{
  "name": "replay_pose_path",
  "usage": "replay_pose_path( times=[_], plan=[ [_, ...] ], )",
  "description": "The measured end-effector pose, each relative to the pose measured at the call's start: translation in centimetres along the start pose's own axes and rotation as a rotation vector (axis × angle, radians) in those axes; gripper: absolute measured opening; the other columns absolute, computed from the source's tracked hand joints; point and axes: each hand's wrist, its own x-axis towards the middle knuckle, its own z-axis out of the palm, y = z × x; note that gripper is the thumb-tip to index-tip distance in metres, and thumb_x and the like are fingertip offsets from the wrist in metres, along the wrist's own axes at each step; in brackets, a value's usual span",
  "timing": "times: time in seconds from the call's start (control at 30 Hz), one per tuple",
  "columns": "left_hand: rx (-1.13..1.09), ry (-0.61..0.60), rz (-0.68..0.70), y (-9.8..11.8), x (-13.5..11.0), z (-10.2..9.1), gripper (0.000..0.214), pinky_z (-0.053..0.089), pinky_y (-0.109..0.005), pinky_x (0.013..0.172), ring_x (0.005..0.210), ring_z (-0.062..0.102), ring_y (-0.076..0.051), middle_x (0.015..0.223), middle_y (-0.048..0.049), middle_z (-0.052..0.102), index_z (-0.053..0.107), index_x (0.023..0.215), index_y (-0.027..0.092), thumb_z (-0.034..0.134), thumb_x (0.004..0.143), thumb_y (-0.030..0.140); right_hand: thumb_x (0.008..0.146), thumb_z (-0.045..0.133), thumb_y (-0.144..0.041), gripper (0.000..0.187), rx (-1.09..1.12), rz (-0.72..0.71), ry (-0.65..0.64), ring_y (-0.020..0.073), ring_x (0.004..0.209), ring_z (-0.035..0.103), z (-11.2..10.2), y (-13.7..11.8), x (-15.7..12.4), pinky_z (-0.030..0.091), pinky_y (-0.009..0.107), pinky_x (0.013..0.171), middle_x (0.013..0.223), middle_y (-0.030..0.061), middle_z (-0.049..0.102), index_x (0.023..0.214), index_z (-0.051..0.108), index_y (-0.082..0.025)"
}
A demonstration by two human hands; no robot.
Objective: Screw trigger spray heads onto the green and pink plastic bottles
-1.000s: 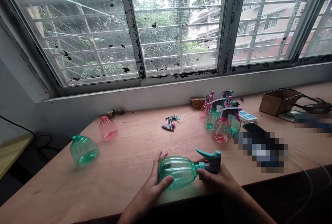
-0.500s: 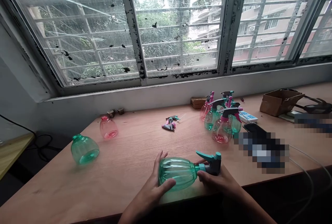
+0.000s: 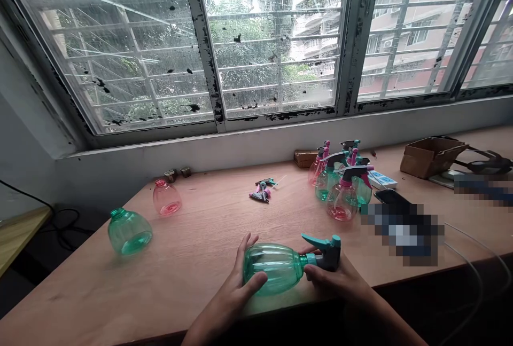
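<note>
A green spray bottle (image 3: pixel 276 267) lies on its side near the front edge of the wooden table (image 3: pixel 200 250). My left hand (image 3: pixel 236 287) wraps round its clear body. My right hand (image 3: pixel 334 276) grips its neck and the dark teal trigger head (image 3: pixel 326 252), which points right. Both hands are closed on this one bottle.
A headless green bottle (image 3: pixel 129 231) and a headless pink bottle (image 3: pixel 166 197) stand at the left. Loose trigger heads (image 3: pixel 262 190) lie mid-table. Several assembled spray bottles (image 3: pixel 340 183) cluster at the right, near a cardboard box (image 3: pixel 430 156). A barred window runs behind.
Barely anything differs; the bottle and both hands stay in the same place, with only a slight shift of the view.
</note>
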Motion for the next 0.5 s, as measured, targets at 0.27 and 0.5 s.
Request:
replay_pose_path(
  times=[0.27, 0.5],
  plan=[
    [0.023, -0.041, 0.014, 0.0, -0.1, 0.4, 0.125, 0.012, -0.048, 0.124, 0.152, 0.016, -0.032, 0.167, -0.0123, 0.011, -0.006, 0.157, 0.03, 0.085, 0.072, 0.045, 0.079, 0.079, -0.05, 0.044, 0.067, -0.013, -0.005, 0.0136, 0.049, 0.058, 0.2, 0.0, 0.1, 0.045, 0.025, 0.047, 0.065, 0.0002, 0.067, 0.104, 0.066, -0.016],
    [-0.006, -0.007, -0.033, 0.9, -0.3, 0.1, 0.085, 0.012, -0.049, 0.124, 0.152, 0.017, -0.029, 0.166, -0.0105, 0.016, 0.003, 0.158, 0.029, 0.049, 0.094, 0.061, 0.077, 0.081, -0.051, 0.044, 0.015, -0.007, 0.012, 0.016, 0.054, 0.061, 0.2, -0.1, -0.1, 0.05, 0.028, 0.051, 0.069, 0.0025, 0.07, 0.102, 0.07, -0.018]
  ],
)
